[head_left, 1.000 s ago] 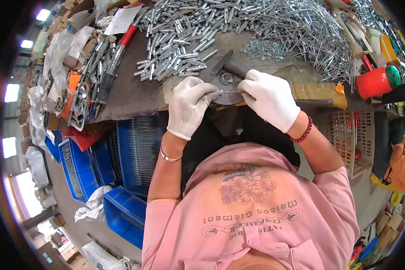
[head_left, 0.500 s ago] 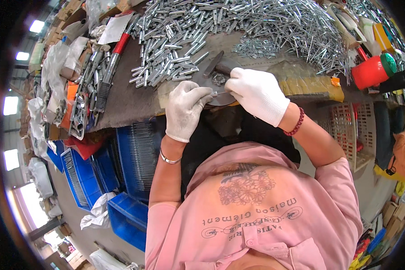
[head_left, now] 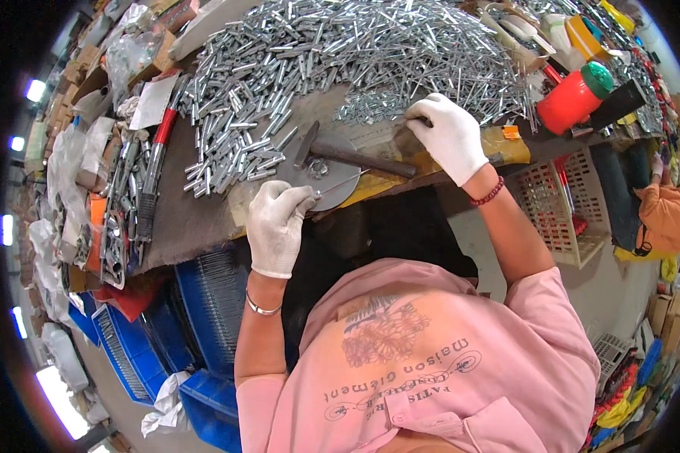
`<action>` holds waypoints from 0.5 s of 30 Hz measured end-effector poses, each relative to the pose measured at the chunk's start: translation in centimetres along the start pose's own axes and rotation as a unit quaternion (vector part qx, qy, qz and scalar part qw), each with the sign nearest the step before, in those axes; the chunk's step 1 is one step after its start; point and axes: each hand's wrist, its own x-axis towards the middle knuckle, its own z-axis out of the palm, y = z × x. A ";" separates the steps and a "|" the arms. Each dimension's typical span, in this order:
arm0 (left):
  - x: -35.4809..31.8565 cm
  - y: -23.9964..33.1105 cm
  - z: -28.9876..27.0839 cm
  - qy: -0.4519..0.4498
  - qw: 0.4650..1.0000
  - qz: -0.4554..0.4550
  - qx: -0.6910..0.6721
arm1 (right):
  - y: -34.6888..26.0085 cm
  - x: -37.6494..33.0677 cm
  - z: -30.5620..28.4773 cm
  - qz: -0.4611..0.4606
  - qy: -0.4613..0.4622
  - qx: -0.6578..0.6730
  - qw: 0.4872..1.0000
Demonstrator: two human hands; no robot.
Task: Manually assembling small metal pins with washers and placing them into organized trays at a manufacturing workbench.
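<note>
My left hand, in a white glove, pinches one end of a thin metal rod at the near edge of the bench. The rod slants up to the right over a round grey metal plate. A hammer with a dark handle rests across that plate, beside a small clump of metal bits. My right hand, also gloved, is off to the right with curled fingers, next to a heap of small metal pieces. Whatever its fingertips may hold is hidden.
Metal sleeves and long thin pins are heaped across the back. Tools crowd the left side. A red bottle with a green cap lies at right. Blue bins and a white basket stand below bench level.
My right hand has left the rod and moved right to the small pieces. My left hand keeps the rod, now in plain sight. The view has shifted, and the hammer's handle shows fully.
</note>
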 end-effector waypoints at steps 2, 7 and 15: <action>0.2 0.2 0.3 0.006 1.000 0.026 -0.001 | 0.3 1.0 -1.2 -0.022 -0.023 -0.024 0.999; -1.0 -0.2 0.7 -0.001 1.000 0.009 0.019 | 0.0 1.8 1.8 -0.076 -0.062 0.003 0.995; -1.8 -0.3 0.7 0.010 1.000 0.017 0.023 | -2.4 2.6 0.5 -0.115 -0.172 -0.106 0.973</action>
